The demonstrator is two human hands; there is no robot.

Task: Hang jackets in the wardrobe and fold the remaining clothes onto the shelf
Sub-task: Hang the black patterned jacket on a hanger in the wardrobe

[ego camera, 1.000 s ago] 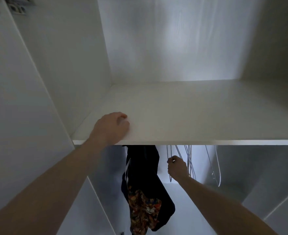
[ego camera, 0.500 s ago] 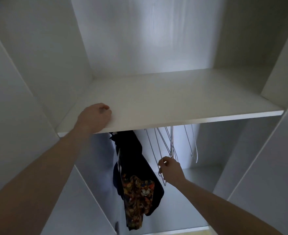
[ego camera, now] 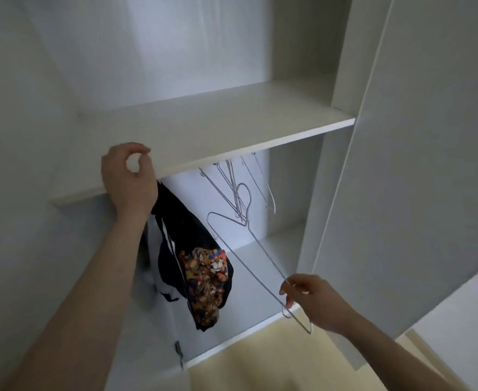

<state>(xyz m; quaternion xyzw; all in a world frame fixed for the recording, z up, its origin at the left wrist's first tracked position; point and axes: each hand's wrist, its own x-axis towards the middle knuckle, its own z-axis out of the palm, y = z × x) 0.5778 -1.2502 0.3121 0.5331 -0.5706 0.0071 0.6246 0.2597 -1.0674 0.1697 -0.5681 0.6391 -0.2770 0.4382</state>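
I see my right hand (ego camera: 314,301) low in the wardrobe (ego camera: 429,165) opening, its fingers (ego camera: 288,286) pinching one end of a thin wire hanger (ego camera: 249,249): the thumb and fingertips close on the wire near the hanger's lower corner, and that corner sticks out just past the hand toward me. From the pinch the hanger slants up and away to the left, its hook uppermost and near the other hangers (ego camera: 232,187) but clear of the rail, which the shelf (ego camera: 204,131) hides from me. The hanger is pale grey wire, bare, a flat triangle with a rounded hook. The spare ones are the same kind and dangle in a loose cluster under the shelf, with two more a little to their right. My left hand (ego camera: 128,179) is up at the front edge of the shelf, the heel of the hand against the edge; its fingers are loosely curled, thumb and forefinger tips nearly meeting in a ring, and they hold nothing. Just below that wrist hangs a dark jacket (ego camera: 181,249) with white stripes, and a patterned garment (ego camera: 207,286) in orange, blue and brown lies against its lower front. The shelf itself is a plain white board.
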